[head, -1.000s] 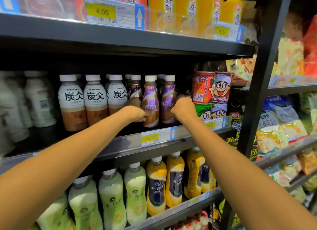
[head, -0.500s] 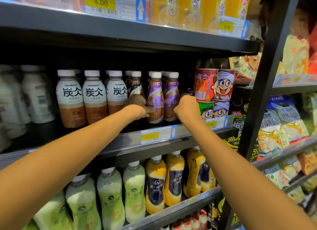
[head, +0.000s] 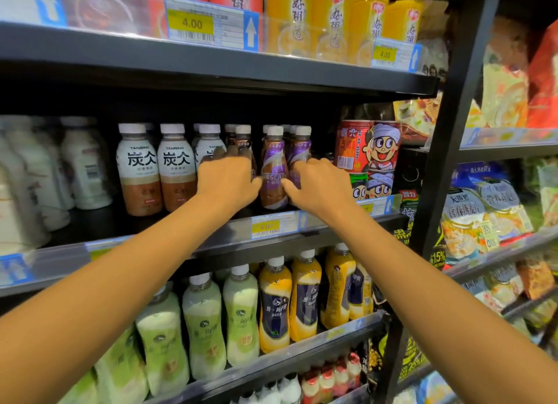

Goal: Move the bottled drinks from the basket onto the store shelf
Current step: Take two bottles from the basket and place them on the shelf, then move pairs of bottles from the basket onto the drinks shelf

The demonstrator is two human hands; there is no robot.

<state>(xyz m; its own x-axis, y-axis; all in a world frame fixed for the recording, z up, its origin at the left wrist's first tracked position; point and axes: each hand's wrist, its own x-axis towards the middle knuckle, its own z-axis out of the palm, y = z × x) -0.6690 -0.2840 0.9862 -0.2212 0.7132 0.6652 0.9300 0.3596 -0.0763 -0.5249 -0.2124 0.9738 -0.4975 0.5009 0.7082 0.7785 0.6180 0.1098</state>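
From the lower corners of the frame, two bare forearms reach up to centre frame, over the front rail of the black metal store shelf [head: 181,248] and its yellow-and-white price label [head: 273,225]. Just past the rail, the left hand [head: 228,181] lies with its fingers stretched forward and spread against a brown-labelled plastic bottle with a white cap [head: 243,139]; it pinches nothing. The right hand [head: 321,186] rests bent fingers on a purple-labelled plastic coffee bottle [head: 300,150], thumb pointing left; whether it grips or only touches I cannot tell. Between the two hands a second purple-labelled coffee bottle [head: 273,174] stands upright at the shelf front, with more white caps lined up behind it. By my reading, these bottles are already placed and the hands are squaring the row. No basket shows, so how many drinks remain cannot be judged.
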